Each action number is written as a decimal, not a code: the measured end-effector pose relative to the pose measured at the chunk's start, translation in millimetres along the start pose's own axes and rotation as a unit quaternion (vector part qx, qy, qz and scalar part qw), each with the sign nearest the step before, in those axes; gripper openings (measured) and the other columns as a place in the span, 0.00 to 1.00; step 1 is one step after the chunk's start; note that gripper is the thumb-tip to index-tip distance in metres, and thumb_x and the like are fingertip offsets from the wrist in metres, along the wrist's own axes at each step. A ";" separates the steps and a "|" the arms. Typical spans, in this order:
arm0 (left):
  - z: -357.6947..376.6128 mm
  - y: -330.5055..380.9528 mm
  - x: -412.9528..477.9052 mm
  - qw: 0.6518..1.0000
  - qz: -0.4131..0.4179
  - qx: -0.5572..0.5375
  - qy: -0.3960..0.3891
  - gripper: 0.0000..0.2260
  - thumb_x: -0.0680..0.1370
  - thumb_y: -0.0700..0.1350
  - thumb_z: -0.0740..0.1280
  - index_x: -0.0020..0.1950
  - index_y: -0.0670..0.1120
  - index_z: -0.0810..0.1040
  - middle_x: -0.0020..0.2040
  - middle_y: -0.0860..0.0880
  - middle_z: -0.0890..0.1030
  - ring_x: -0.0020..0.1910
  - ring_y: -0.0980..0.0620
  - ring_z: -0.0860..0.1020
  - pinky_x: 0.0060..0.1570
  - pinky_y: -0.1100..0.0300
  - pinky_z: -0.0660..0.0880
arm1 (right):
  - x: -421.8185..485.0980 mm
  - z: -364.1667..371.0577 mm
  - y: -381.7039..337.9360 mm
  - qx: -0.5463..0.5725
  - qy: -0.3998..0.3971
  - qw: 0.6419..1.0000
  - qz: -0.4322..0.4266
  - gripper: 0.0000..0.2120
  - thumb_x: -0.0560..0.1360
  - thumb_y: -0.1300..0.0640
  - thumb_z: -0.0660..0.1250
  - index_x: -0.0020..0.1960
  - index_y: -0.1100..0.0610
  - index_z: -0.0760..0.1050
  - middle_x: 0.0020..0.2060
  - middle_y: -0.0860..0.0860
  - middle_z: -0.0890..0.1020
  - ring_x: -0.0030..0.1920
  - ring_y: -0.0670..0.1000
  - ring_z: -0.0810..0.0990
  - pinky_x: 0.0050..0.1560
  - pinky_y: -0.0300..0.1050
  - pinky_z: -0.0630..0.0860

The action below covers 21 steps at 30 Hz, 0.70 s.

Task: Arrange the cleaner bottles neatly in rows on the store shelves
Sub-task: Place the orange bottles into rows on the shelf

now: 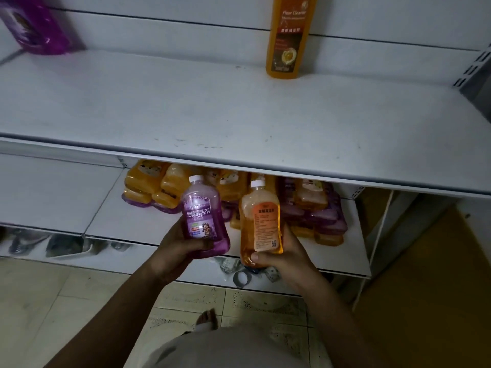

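My left hand (176, 251) grips a purple cleaner bottle (203, 213) with a white cap, held upright below the upper shelf's front edge. My right hand (285, 257) grips an orange cleaner bottle (260, 224), its back label facing me. Behind them, a pile of orange and purple bottles (313, 208) lies on its side on the lower shelf (132, 227). On the upper shelf (212, 110) one orange floor cleaner bottle (289, 35) stands at the back right, and a purple bottle (39, 25) stands at the back left.
A slotted shelf upright (475, 67) rises at the right edge. Small items, among them a tape roll (241, 278), lie on the bottom ledge. Tiled floor (66, 301) lies below, with my foot (208, 318) on it. A brown surface (425, 288) is at the right.
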<state>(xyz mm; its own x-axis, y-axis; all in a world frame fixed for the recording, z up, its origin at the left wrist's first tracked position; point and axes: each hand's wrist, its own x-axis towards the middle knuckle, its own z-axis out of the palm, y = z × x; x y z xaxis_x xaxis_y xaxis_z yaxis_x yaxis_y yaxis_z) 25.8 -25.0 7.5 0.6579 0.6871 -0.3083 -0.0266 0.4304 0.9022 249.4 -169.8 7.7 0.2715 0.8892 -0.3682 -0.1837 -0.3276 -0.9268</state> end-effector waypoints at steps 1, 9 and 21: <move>0.8 0.5 -8.0 1.000 0.006 0.003 0.010 0.36 0.67 0.32 0.76 0.74 0.43 0.72 0.63 0.35 0.83 0.62 0.35 0.82 0.57 0.44 0.83 | -0.6 4.1 0.3 0.031 -0.014 0.999 0.001 0.50 0.54 0.51 0.86 0.73 0.50 0.70 0.61 0.51 0.85 0.62 0.54 0.84 0.62 0.56 0.80; -8.9 10.9 -88.3 0.981 0.042 0.049 0.186 0.34 0.62 0.42 0.83 0.67 0.44 0.78 0.57 0.37 0.85 0.57 0.34 0.84 0.56 0.40 0.83 | -8.3 53.6 -10.9 0.223 -0.136 0.965 0.033 0.54 0.49 0.42 0.89 0.72 0.52 0.75 0.61 0.52 0.85 0.63 0.55 0.82 0.61 0.52 0.78; -96.2 66.5 -206.8 0.929 0.160 0.030 0.332 0.35 0.59 0.43 0.82 0.66 0.44 0.77 0.54 0.40 0.86 0.53 0.39 0.86 0.50 0.50 0.84 | -27.8 197.4 -61.6 0.225 -0.314 0.922 0.026 0.47 0.63 0.41 0.82 0.75 0.60 0.70 0.68 0.68 0.78 0.60 0.68 0.82 0.56 0.60 0.81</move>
<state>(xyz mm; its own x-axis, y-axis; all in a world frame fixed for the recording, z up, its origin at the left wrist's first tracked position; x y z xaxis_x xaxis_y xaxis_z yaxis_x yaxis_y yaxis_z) -184.4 -82.2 102.2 0.0144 0.9925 -0.1218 -0.0868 0.1226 0.9887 66.7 -111.3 89.8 -0.3236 0.9317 -0.1649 -0.5935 -0.3356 -0.7315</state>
